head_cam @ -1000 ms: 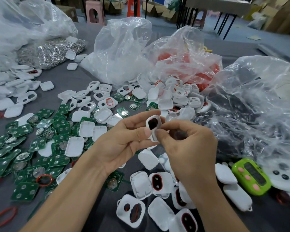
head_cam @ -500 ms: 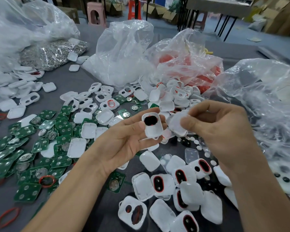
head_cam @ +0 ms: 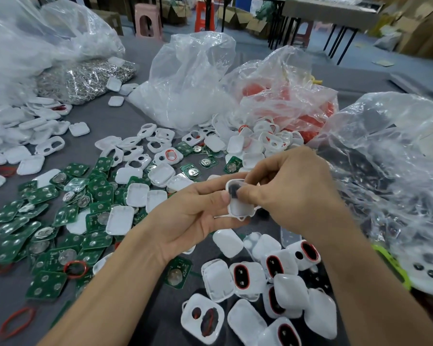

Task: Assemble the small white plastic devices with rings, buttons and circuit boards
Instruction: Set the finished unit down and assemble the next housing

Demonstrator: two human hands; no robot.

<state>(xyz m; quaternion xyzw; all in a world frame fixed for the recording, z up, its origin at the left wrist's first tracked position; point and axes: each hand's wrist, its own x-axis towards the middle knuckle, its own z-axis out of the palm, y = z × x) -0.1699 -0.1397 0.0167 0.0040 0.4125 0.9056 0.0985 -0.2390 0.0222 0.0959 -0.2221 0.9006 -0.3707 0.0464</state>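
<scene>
My left hand [head_cam: 193,213] holds a small white plastic shell [head_cam: 239,204] with a dark oval opening, hollow side up, over the middle of the table. My right hand [head_cam: 290,188] meets it from the right, thumb and fingertips pinching at the shell's top around the dark opening; whatever small part it carries is hidden by the fingers. Green circuit boards [head_cam: 60,221] with coin cells lie scattered at the left. Loose white shells [head_cam: 160,151] lie behind them. Shells fitted with red rings and dark buttons [head_cam: 243,275] lie in front of my hands. Red rings [head_cam: 75,268] lie among the boards.
Clear plastic bags stand behind: one with white parts [head_cam: 185,96], one with red parts [head_cam: 285,101], a large one at the right [head_cam: 390,171]. A bag of silvery metal pieces [head_cam: 85,78] lies at the back left. A green device [head_cam: 390,263] peeks out at the right.
My right hand, which had drawn away to the right holding a pale part, has come back to the shell and now pinches at its top. My left hand has kept hold of the shell.
</scene>
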